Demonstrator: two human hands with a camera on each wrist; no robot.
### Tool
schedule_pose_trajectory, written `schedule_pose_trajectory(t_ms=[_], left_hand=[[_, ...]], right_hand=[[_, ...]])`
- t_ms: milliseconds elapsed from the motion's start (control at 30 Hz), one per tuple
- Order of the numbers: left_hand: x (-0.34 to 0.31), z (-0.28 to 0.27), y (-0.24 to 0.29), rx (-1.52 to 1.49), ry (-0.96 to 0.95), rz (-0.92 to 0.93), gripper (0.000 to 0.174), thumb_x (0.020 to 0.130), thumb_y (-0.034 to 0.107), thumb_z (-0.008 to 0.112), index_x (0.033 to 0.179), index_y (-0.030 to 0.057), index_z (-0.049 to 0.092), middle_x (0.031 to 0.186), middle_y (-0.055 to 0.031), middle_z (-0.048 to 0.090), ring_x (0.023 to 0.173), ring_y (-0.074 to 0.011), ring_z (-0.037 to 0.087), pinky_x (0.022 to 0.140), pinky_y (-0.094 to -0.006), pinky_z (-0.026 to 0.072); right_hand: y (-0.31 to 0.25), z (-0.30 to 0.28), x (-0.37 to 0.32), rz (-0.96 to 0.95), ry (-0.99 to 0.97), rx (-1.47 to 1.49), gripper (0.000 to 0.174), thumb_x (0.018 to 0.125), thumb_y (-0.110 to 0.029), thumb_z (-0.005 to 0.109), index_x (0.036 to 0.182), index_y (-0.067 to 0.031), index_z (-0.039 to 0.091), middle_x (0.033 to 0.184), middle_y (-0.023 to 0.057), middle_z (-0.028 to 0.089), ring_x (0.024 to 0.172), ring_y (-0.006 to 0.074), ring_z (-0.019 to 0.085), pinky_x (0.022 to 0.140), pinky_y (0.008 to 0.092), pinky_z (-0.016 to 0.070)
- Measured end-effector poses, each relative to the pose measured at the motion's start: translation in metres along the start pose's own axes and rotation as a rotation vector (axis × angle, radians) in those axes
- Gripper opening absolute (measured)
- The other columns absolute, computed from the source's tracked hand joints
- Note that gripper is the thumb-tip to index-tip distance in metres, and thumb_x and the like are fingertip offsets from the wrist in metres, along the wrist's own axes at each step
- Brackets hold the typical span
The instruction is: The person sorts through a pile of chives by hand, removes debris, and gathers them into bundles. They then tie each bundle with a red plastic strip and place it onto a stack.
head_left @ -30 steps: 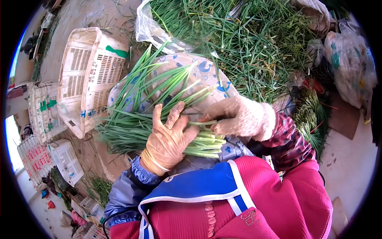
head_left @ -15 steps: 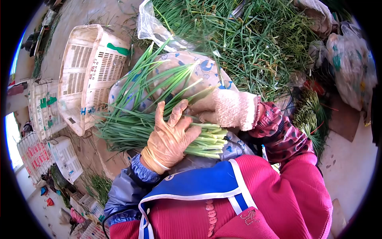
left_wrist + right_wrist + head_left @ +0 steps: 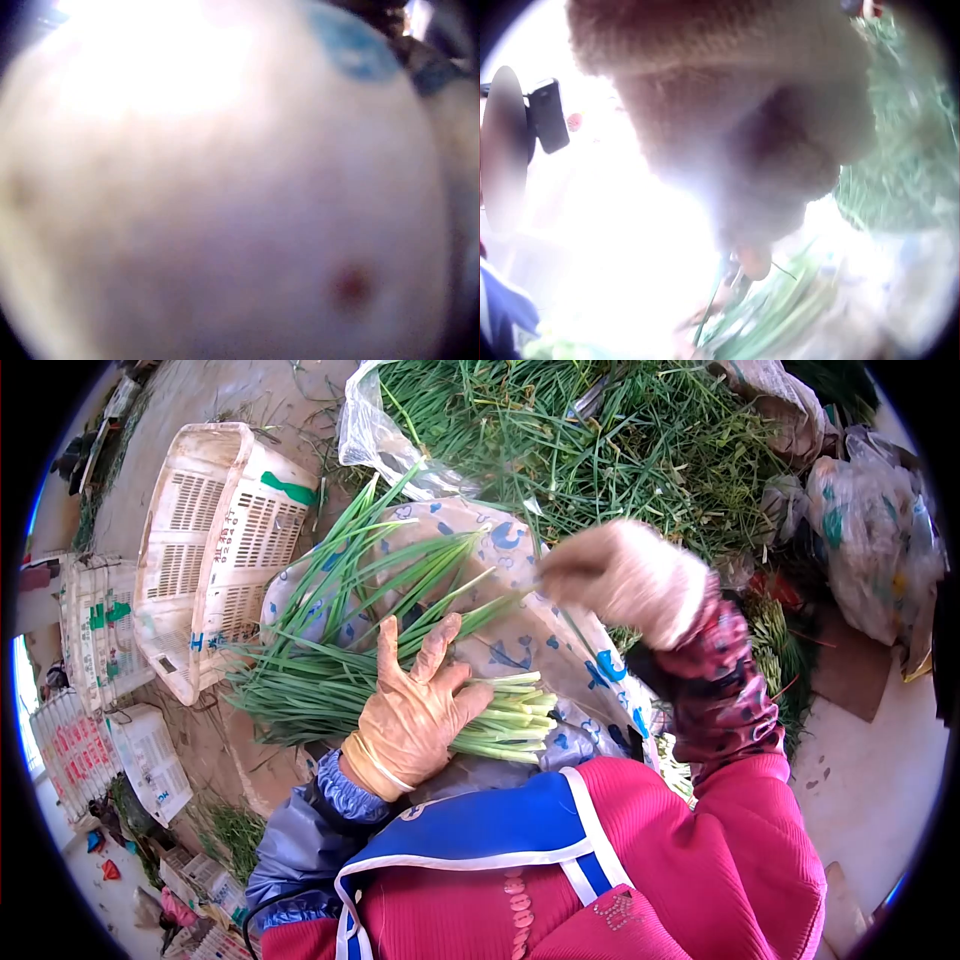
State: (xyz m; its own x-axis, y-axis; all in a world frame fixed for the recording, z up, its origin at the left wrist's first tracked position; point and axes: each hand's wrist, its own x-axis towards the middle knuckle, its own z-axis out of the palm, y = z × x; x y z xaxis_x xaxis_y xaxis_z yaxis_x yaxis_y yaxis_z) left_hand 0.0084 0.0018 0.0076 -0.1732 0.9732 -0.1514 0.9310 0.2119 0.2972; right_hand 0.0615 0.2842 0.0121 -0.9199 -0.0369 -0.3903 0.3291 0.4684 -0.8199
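In the head view my left hand point(image 3: 405, 720), in a thin yellowish glove, rests with fingers spread on a bunch of garlic chives point(image 3: 300, 695). Their pale cut ends point(image 3: 510, 720) stick out to its right. More loose chives point(image 3: 400, 580) lie fanned beyond the fingers. My right hand point(image 3: 630, 580), in a fuzzy pale glove, is blurred and raised to the right of the bunch. The right wrist view shows its bare fingertip point(image 3: 754, 261) curled in, with a thin green leaf point(image 3: 711, 304) at the pinch. The left wrist view shows only blurred pale material.
A patterned plastic sheet point(image 3: 510, 645) lies under the chives. Beyond it spreads a big heap of loose green leaves point(image 3: 600, 460). White crates point(image 3: 235, 540) stand on the left; plastic bags point(image 3: 860, 540) sit at the right. Bundled chives point(image 3: 770, 650) lie behind the right sleeve.
My right hand has gone from the cut ends of the chives up and to the right, uncovering the sheet. The left hand stays on the bunch.
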Motion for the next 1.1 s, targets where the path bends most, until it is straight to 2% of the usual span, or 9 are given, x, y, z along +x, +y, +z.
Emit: schedule_pose_trajectory(t_ms=[133, 167, 267, 433, 633, 733, 867, 933, 1100], left_hand=[[-0.002, 0.002, -0.001, 0.008, 0.030, -0.004, 0.030, 0.078, 0.017, 0.060, 0.108, 0.0179, 0.063, 0.104, -0.0061, 0.057, 0.142, -0.0357, 0.031, 0.108, -0.0745, 0.0121], [-0.002, 0.002, -0.001, 0.009, 0.041, 0.000, 0.030, 0.077, 0.017, 0.060, 0.108, 0.0180, 0.063, 0.104, -0.0059, 0.057, 0.141, -0.0356, 0.033, 0.108, -0.0739, 0.0131], [-0.002, 0.000, -0.002, -0.026, 0.001, -0.001, 0.036, 0.074, 0.016, 0.064, 0.110, 0.0168, 0.062, 0.105, -0.0064, 0.057, 0.128, -0.0340, 0.047, 0.110, -0.0632, 0.0237], [0.002, -0.003, -0.004, -0.112, -0.052, 0.009, 0.049, 0.069, 0.016, 0.072, 0.117, 0.0143, 0.061, 0.110, -0.0074, 0.057, 0.107, -0.0321, 0.056, 0.100, -0.0438, 0.0406], [0.005, -0.007, -0.001, -0.167, -0.070, -0.055, 0.070, 0.070, 0.016, 0.074, 0.137, 0.0160, 0.052, 0.117, -0.0100, 0.057, 0.100, -0.0319, 0.058, 0.088, -0.0406, 0.0465], [0.009, -0.009, 0.001, -0.184, 0.060, -0.094, 0.086, 0.073, 0.011, 0.070, 0.151, 0.0112, 0.033, 0.125, -0.0141, 0.056, 0.096, -0.0331, 0.059, 0.085, -0.0386, 0.0469], [0.010, 0.000, 0.001, -0.198, 0.175, -0.169, 0.096, 0.069, 0.008, 0.069, 0.154, 0.0060, 0.024, 0.128, -0.0194, 0.054, 0.092, -0.0338, 0.058, 0.082, -0.0396, 0.0448], [0.009, 0.000, 0.002, -0.149, 0.056, -0.222, 0.099, 0.068, 0.010, 0.070, 0.154, 0.0062, 0.022, 0.127, -0.0188, 0.055, 0.095, -0.0331, 0.058, 0.083, -0.0404, 0.0432], [0.007, 0.000, 0.003, -0.072, -0.044, -0.223, 0.082, 0.066, 0.027, 0.075, 0.141, 0.0103, 0.045, 0.119, -0.0083, 0.062, 0.099, -0.0275, 0.057, 0.086, -0.0417, 0.0388]], right_hand=[[0.048, -0.059, -0.001, 0.134, 0.744, 0.075, 0.023, 0.090, -0.008, 0.064, 0.111, -0.0021, 0.071, 0.095, 0.0043, 0.074, 0.075, 0.0094, 0.063, 0.069, 0.0230, 0.0506], [0.072, -0.078, 0.001, 0.206, 0.869, -0.142, 0.026, 0.091, -0.016, 0.065, 0.112, -0.0021, 0.070, 0.097, 0.0094, 0.074, 0.080, 0.0176, 0.067, 0.073, 0.0263, 0.0514], [0.066, -0.075, 0.000, 0.567, 0.787, -0.808, 0.042, 0.088, -0.027, 0.067, 0.126, -0.0095, 0.063, 0.122, 0.0162, 0.066, 0.108, 0.0343, 0.065, 0.091, 0.0372, 0.0526], [0.023, 0.022, 0.019, -0.292, 0.353, -0.345, 0.060, 0.070, -0.012, 0.080, 0.128, -0.0137, 0.062, 0.121, 0.0128, 0.066, 0.109, 0.0281, 0.065, 0.094, 0.0356, 0.0535], [0.009, 0.055, 0.044, -0.248, -0.033, -0.387, 0.029, 0.077, -0.020, 0.069, 0.103, -0.0092, 0.064, 0.096, 0.0112, 0.067, 0.092, 0.0361, 0.063, 0.074, 0.0452, 0.0514], [0.018, 0.055, 0.038, -0.548, 0.243, -0.448, 0.024, 0.076, -0.020, 0.068, 0.097, -0.0095, 0.064, 0.085, 0.0102, 0.063, 0.083, 0.0361, 0.061, 0.069, 0.0465, 0.0489], [0.019, 0.052, 0.024, -0.655, 0.093, -0.238, 0.023, 0.075, -0.022, 0.074, 0.093, -0.0109, 0.066, 0.085, 0.0089, 0.062, 0.082, 0.0358, 0.060, 0.069, 0.0456, 0.0489], [0.018, 0.059, 0.015, -0.663, 0.082, -0.203, 0.017, 0.078, -0.016, 0.075, 0.092, -0.0110, 0.068, 0.088, 0.0093, 0.064, 0.084, 0.0355, 0.062, 0.072, 0.0426, 0.0508], [0.026, 0.042, 0.016, -0.382, -0.127, 0.445, 0.023, 0.080, 0.001, 0.075, 0.103, 0.0013, 0.070, 0.098, 0.0080, 0.071, 0.090, 0.0137, 0.066, 0.076, 0.0290, 0.0536]])
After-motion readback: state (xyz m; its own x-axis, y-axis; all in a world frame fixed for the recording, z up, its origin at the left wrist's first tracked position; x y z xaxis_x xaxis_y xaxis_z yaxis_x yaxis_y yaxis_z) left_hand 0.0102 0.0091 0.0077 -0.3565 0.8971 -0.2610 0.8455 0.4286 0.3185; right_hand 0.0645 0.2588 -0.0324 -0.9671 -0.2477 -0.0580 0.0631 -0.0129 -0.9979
